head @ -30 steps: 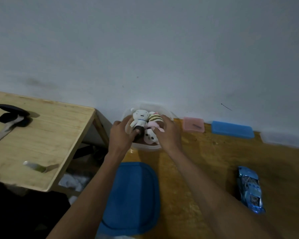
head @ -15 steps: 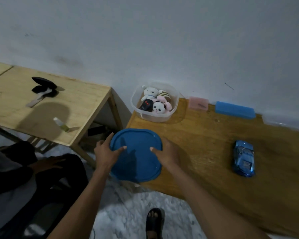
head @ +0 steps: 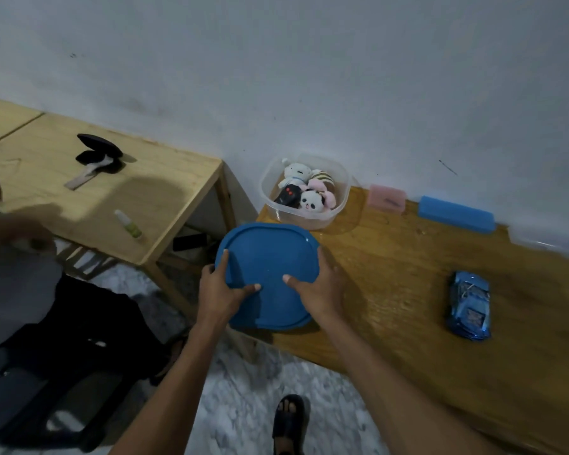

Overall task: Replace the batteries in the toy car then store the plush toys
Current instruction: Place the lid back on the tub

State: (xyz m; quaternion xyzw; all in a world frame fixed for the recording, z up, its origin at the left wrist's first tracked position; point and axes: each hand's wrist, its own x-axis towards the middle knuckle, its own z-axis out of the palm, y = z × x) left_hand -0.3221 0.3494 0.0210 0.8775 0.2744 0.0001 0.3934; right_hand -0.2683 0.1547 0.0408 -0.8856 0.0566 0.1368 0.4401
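- The blue lid (head: 270, 274) is held by both hands at the near edge of the tabletop (head: 408, 290). The left hand (head: 220, 290) grips its left rim and the right hand (head: 319, 287) grips its right rim, each with the thumb laid on top.
- Each grip is closed on the lid; the fingers under the rim are hidden, so how far they curl cannot be told.
- The clear container (head: 304, 192) stands beyond the lid, just past its far edge, against the wall. The coming move is judged to go straight forward and a little to the right.
- The plush toys (head: 309, 192) are already lying inside the container, with a small black object, maybe a remote, beside them.
- The lid seems a little tilted, near side down, and it must be levelled over the open rim before it is pressed.
- Both hands are about equally near to the container; the right one is slightly nearer.
- The blue toy car (head: 468, 307) rests well apart on the right, untouched by any hand.
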